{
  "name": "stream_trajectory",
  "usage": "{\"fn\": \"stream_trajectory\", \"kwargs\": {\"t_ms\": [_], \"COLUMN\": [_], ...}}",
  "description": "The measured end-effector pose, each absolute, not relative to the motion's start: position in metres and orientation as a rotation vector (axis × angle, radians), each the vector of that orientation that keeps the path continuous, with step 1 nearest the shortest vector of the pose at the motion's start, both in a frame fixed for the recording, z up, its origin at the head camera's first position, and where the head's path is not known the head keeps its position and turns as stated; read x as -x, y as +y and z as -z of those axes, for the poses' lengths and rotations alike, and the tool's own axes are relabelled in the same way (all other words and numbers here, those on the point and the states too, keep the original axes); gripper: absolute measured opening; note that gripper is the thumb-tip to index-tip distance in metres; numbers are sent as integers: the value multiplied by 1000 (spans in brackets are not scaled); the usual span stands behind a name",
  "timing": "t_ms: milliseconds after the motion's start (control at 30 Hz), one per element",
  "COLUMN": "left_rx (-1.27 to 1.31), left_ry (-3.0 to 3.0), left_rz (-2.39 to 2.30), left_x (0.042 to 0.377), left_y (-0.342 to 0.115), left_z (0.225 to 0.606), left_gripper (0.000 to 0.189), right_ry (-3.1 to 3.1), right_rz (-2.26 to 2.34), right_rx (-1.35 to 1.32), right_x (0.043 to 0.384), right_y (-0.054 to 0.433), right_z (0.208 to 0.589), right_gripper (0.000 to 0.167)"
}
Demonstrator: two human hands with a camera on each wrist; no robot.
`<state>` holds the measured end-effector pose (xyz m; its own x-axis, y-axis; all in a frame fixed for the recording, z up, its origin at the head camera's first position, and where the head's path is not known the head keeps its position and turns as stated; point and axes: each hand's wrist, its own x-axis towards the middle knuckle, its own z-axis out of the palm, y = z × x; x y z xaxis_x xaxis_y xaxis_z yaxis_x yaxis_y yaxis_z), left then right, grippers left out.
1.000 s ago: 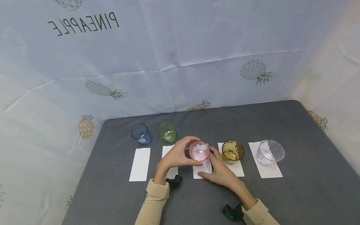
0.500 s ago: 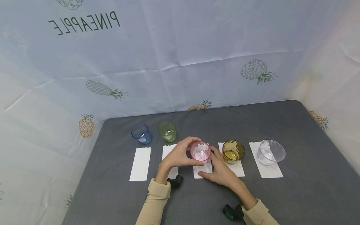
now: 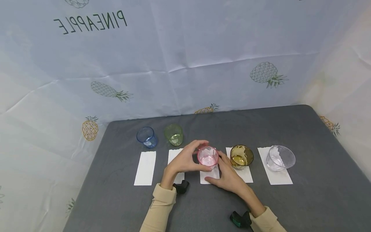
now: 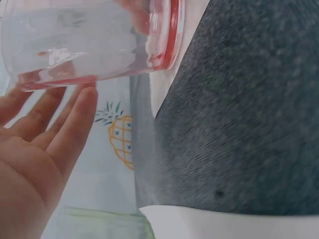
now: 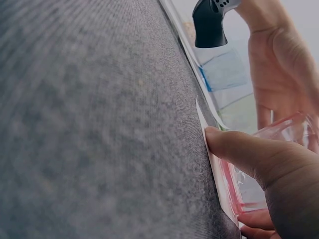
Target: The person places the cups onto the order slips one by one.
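Observation:
A clear pink glass (image 3: 208,157) with a pink rim is upright over the middle white paper strip (image 3: 210,177). My left hand (image 3: 186,159) holds it near the top, thumb on the near side and fingers on the far side. In the left wrist view, those fingertips (image 4: 87,97) meet the glass's edge. My right hand (image 3: 227,172) lies low at the glass's right side, fingers loosely bent beside it. Its thumb (image 5: 234,147) reaches over the paper strip in the right wrist view, apart from the fingers.
Blue (image 3: 146,137) and green (image 3: 174,135) glasses stand behind the two left paper strips (image 3: 145,169). An amber glass (image 3: 242,157) stands on a strip close to my right hand, with a clear glass (image 3: 280,158) farther right. A printed curtain (image 3: 185,48) borders the grey table (image 3: 116,167).
The pink glass and my left hand have shifted very slightly right, toward my right hand. The right hand stays in place. The head view has tilted a little.

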<state>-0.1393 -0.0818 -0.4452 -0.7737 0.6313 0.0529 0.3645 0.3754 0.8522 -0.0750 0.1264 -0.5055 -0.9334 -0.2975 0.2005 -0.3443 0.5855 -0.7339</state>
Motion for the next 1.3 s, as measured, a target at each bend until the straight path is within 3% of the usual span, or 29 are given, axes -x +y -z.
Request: {"fn": "stream_trajectory", "kwargs": {"t_ms": [367,833,1300], "left_rx": [-897,-829,-883], "left_ry": [2550,2583,2549], "left_rz": [-1247,-1340,-1378], "left_x": [132,124,123], "left_y": [-75,-73,-76], "left_z": [444,456,457], "left_gripper": [69,71,71], "right_ry": [-2788,-2754,-2749], "right_rz": [-1277,-1258,-1301], "right_rx": [-528,-540,-516], "right_x": [74,74,72], "right_y": [126,123,123], "right_z": [506,505,503], "right_gripper": [90,91,102]}}
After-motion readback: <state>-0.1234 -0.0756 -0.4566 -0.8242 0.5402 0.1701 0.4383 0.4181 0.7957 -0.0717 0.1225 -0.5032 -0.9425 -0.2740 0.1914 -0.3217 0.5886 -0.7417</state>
